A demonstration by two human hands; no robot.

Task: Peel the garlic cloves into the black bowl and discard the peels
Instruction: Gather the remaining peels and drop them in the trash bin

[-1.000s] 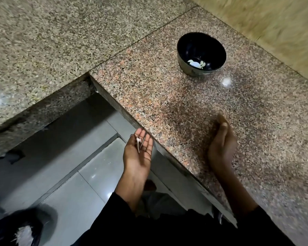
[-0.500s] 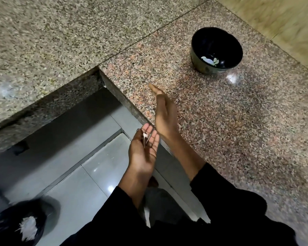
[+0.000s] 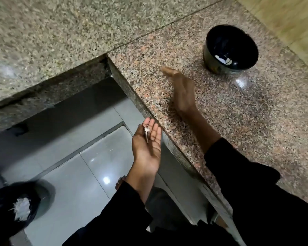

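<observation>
1. Two bare hands are showing beside the speckled pink-brown granite counter (image 3: 256,121), which serves as the landmark for every place given.
2. Lying palm-up with its fingers relaxed and spread only slightly, the left hand (image 3: 147,148) is hovering just off the counter's near-left edge, above the grey tiled floor (image 3: 75,174).
3. Resting loose on that palm are a few thin pale garlic peels (image 3: 146,133); no finger is curling round them.
4. Hovering edge-on over the counter's left part, the right hand (image 3: 180,89) is blurred, its fingers straight and together, holding nothing.
5. Sitting on the counter's far right part, well apart from both hands, is the glossy round black bowl (image 3: 210,55).
6. Lying inside that bowl are several white peeled garlic cloves (image 3: 223,59).
7. Standing on the floor, well below and left of the counter, is a black bin-lined container (image 3: 0,210) with white scraps (image 3: 21,208) in it.
</observation>
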